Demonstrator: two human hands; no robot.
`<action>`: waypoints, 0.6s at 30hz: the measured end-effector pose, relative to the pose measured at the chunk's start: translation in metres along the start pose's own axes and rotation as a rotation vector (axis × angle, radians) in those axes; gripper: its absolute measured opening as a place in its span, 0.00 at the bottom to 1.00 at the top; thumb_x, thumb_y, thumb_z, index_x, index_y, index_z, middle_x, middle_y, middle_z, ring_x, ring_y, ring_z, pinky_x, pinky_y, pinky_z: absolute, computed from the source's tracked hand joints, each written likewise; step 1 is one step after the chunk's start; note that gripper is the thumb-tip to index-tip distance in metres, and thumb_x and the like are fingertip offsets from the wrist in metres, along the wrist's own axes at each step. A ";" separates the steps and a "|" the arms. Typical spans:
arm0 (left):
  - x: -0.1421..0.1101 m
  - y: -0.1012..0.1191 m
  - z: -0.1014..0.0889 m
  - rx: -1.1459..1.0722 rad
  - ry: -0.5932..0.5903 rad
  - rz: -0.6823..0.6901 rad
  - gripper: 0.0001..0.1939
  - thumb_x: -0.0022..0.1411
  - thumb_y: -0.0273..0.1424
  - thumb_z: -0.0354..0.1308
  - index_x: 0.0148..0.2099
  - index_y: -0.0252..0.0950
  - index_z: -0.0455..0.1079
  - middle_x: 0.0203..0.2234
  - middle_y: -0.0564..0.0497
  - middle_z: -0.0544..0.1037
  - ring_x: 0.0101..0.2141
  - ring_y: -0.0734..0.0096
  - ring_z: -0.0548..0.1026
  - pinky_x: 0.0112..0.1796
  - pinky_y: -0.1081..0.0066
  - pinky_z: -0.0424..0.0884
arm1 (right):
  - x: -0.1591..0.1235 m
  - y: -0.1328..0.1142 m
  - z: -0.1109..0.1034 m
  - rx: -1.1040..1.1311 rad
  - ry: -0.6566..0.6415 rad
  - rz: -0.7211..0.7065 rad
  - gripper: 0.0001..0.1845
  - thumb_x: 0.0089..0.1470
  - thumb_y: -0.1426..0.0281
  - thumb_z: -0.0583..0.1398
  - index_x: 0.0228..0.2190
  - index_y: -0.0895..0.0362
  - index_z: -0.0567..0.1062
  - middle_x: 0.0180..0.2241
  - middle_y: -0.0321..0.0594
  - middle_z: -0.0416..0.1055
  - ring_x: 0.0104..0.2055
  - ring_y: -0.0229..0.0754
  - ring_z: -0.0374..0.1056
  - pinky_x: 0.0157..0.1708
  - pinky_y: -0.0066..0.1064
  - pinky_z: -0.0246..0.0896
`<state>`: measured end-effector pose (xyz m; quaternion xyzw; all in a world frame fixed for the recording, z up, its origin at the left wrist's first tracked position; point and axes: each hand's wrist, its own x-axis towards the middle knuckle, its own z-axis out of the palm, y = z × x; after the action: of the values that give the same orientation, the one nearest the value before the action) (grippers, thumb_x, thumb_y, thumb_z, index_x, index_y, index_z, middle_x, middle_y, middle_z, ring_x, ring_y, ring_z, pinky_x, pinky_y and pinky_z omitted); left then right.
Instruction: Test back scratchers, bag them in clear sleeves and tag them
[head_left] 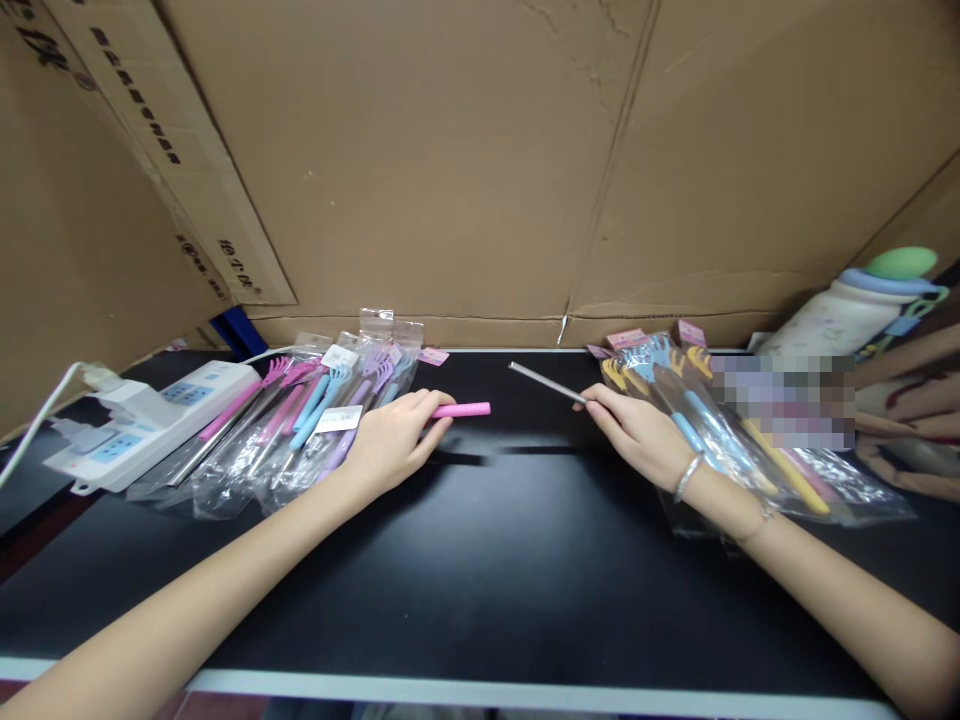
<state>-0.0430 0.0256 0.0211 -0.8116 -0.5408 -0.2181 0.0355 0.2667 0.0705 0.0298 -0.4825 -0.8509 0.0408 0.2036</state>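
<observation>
My left hand (390, 440) grips a pink tube-like sleeve (465, 410) that points right, just above the black tabletop (487, 560). My right hand (637, 430) pinches a thin silver metal rod (544, 383) that slants up and to the left toward the sleeve. A gap separates the rod's tip from the sleeve's end. Behind my left hand lies a pile of clear bags (300, 420) with pink, blue and purple claw-headed sticks. Under my right wrist lies a second pile of bagged sticks (720, 430) in yellow and blue.
A white power strip (142, 420) with a cable sits at the far left. Cardboard walls (450, 170) close off the back and left. A white bottle with a green cap (855, 310) lies at the right, beside a blurred patch and a brown bag.
</observation>
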 end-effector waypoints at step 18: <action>-0.001 0.003 0.013 -0.507 -0.113 -0.155 0.10 0.67 0.39 0.43 0.46 0.41 0.55 0.34 0.55 0.79 0.30 0.70 0.76 0.35 0.71 0.65 | 0.001 -0.010 0.016 0.930 0.045 0.095 0.18 0.58 0.51 0.51 0.35 0.53 0.61 0.22 0.33 0.69 0.23 0.37 0.64 0.25 0.28 0.60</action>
<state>-0.0363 0.0269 0.0095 -0.7615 -0.5306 -0.3032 -0.2159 0.2524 0.0679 0.0184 -0.3792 -0.7147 0.4168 0.4144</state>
